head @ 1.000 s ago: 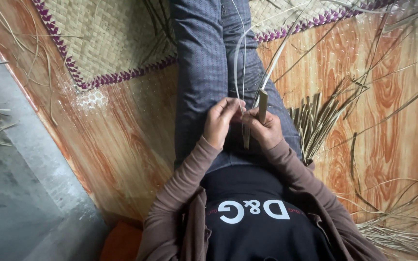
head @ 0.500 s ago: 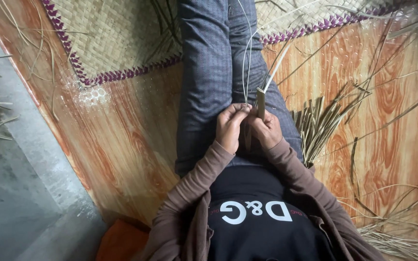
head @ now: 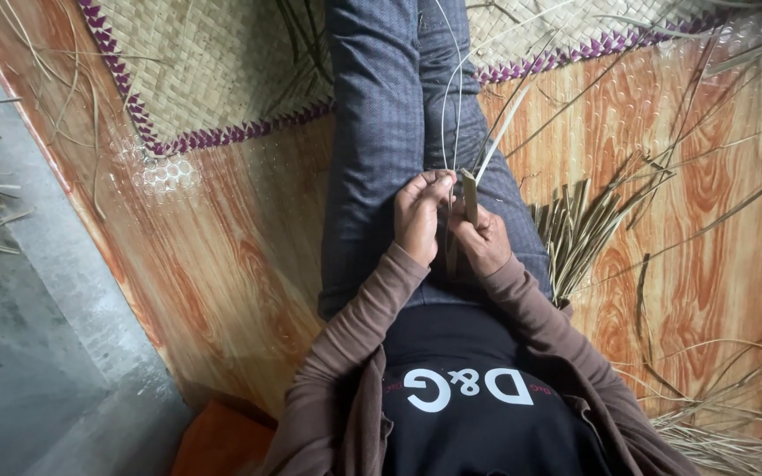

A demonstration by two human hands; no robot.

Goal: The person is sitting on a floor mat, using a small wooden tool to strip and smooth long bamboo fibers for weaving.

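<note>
Left hand (head: 418,220): our fingers pinch thin pale strands (head: 448,106) above our lap. Right hand (head: 484,240): closed around an upright green leaf strip (head: 469,196), just beside the left. Bundle of strips (head: 575,231) on the wood-pattern floor (head: 249,264); woven mat (head: 213,70) ahead. Best kept taut, we judge, splitting evenly.
</note>
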